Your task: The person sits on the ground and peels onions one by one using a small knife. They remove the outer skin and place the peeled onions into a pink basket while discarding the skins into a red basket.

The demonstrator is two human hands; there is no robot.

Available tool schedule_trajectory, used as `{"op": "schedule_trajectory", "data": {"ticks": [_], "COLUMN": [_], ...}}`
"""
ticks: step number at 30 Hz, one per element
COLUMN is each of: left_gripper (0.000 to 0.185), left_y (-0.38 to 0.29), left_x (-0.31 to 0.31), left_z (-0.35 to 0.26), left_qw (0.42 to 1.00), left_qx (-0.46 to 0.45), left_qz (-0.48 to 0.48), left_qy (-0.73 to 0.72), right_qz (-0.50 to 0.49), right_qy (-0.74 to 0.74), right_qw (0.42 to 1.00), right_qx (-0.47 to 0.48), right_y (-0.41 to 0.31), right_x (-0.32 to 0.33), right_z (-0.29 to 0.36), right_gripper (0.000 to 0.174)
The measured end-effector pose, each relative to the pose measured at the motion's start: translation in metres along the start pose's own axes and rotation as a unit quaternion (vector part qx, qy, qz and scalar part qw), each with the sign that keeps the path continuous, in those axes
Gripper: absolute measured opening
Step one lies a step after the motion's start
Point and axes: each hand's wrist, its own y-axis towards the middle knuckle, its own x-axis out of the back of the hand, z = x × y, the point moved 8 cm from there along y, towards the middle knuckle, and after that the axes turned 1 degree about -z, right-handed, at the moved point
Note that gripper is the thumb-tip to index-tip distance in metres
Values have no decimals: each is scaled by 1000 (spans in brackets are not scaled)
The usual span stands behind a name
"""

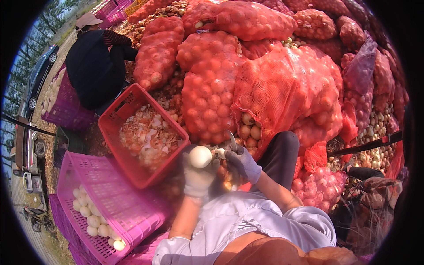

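My left hand (197,177), in a pale work glove, holds up a peeled white onion (200,156). Close by on its right, my right hand (244,164) wears a greyish glove and grips a small knife (232,139), whose curved blade points up and away from me. A small pale piece (219,153), perhaps an onion end, shows between the two hands. Just beyond the right hand, unpeeled onions (250,130) sit in the mouth of a red mesh sack (281,79). The knife's handle is hidden in the glove.
Left of my hands stands a red plastic crate (111,127) with onion skins. A tilted pink crate (99,169) holds several peeled onions (94,220). Full mesh sacks (210,89) are piled ahead. Another person (96,63) crouches at upper left.
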Motion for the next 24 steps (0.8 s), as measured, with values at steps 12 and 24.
{"op": "schedule_trajectory", "data": {"ticks": [12,24], "left_gripper": [72,71], "left_y": [0,3], "left_x": [4,5], "left_z": [0,4], "left_qw": [1000,1000], "left_qx": [-1,12], "left_qz": [-12,22], "left_qy": [10,-15], "right_qz": [1,-5], "right_qy": [-13,12], "right_qw": [1000,1000], "right_qx": [1,-2], "right_y": [1,5], "right_x": [0,2], "right_z": [0,-9], "right_gripper": [17,15]}}
